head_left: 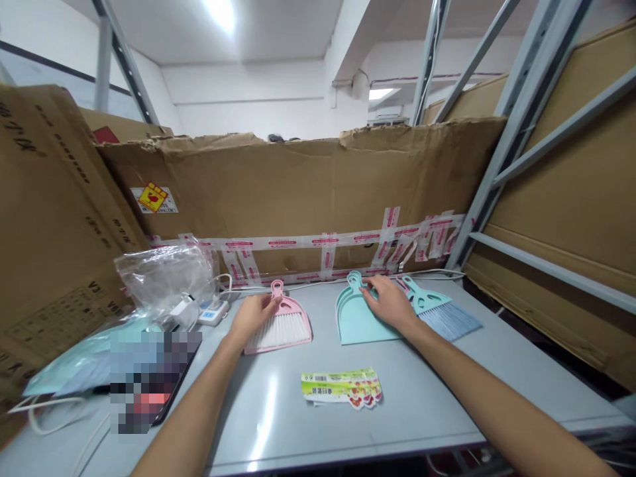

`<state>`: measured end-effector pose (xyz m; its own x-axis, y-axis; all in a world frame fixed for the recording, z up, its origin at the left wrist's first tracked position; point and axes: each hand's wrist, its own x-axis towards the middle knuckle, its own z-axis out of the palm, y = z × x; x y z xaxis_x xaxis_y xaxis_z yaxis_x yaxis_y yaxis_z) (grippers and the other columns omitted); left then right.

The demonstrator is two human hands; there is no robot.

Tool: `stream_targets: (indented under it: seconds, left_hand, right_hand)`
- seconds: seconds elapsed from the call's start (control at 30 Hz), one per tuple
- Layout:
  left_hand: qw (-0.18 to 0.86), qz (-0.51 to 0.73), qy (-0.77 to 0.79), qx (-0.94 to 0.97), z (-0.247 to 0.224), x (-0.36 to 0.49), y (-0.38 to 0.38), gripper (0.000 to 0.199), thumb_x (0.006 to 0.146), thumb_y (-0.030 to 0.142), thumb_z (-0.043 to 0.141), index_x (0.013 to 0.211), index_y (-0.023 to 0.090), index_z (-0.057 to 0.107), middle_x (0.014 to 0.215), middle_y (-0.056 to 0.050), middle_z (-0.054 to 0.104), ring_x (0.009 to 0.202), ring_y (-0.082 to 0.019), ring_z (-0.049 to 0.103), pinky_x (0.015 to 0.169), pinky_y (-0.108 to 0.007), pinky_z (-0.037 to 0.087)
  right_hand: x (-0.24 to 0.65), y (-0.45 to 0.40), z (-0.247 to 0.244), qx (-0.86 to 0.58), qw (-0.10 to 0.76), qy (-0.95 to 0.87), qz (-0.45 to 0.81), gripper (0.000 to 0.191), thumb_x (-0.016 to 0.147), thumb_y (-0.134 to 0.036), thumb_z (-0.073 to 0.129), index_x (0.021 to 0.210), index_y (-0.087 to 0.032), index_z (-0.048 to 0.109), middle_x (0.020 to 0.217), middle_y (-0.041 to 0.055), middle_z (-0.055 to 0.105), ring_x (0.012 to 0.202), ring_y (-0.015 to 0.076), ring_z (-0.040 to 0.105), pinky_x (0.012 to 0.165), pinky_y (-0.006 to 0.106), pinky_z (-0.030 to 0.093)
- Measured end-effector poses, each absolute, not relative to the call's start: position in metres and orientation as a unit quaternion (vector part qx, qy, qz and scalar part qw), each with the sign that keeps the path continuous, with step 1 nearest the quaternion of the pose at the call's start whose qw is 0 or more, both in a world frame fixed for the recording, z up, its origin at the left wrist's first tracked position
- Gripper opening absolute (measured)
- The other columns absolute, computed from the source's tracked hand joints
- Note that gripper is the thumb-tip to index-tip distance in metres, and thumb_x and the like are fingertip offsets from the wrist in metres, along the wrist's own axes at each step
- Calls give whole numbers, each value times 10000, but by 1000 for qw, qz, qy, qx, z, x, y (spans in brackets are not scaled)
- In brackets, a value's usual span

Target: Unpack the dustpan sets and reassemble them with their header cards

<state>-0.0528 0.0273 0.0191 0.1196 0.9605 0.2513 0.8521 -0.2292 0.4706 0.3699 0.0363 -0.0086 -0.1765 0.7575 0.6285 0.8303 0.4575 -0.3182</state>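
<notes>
My left hand is closed at the left side of the handle end of a small pink brush with white bristles. This brush lies in a matching pink dustpan flat on the table. My right hand has its fingertips closed at the right edge of a teal dustpan, near the handle, and hides part of it. Right of that hand rests a teal brush with blue bristles. A small pink piece shows beside its handle. Printed green-and-white cardboard labels lie between my forearms.
On the left are a clear plastic bag, a white power strip, cables, a bagged teal item and a dark phone-like device. Cardboard walls the table's back and sides. Metal shelf posts stand at the right.
</notes>
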Motion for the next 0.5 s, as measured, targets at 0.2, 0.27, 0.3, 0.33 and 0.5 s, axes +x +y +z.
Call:
stream_targets:
  seconds: [0.2, 0.27, 0.3, 0.33, 0.5]
  left_hand:
    - [-26, 259, 590, 764, 15, -49, 28, 417, 1087, 427, 500, 1207, 219, 842, 1247, -174, 829, 1186, -383, 728, 1009, -463, 528]
    - [-42, 277, 567, 775, 13, -40, 24, 451, 1113, 448, 484, 1268, 207, 833, 1312, -184, 808, 1262, -396, 698, 1110, -525, 523]
    - [-40, 284, 549, 785, 12, -34, 21, 462, 1125, 461, 483, 1308, 208, 824, 1359, -180, 795, 1301, -396, 684, 1150, -547, 517]
    - [-35, 289, 527, 798, 9, -26, 17, 467, 1132, 475, 491, 1355, 215, 809, 1420, -172, 775, 1350, -393, 664, 1189, -564, 506]
    - [2, 225, 473, 852, -10, 15, -8, 495, 1114, 581, 588, 1497, 302, 729, 1679, -123, 620, 1637, -467, 417, 1339, -767, 293]
  right_hand:
    - [381, 48, -11, -536, 344, -767, -79, 260, 1122, -376, 602, 1185, -214, 796, 1141, 137, 782, 1133, 349, 659, 1040, 459, 529]
    - [380, 49, -14, -539, 335, -769, -78, 292, 1123, -412, 616, 1220, -207, 800, 1184, 149, 774, 1163, 359, 642, 1065, 466, 519]
    - [379, 49, -16, -540, 330, -770, -78, 312, 1124, -429, 619, 1249, -207, 798, 1212, 155, 768, 1181, 363, 634, 1080, 470, 512]
    - [378, 49, -18, -541, 325, -772, -77, 332, 1126, -444, 617, 1282, -209, 793, 1243, 158, 763, 1201, 367, 627, 1095, 475, 505]
    - [372, 47, -27, -552, 295, -778, -58, 391, 1133, -459, 604, 1408, -221, 746, 1373, 162, 735, 1308, 374, 609, 1138, 492, 483]
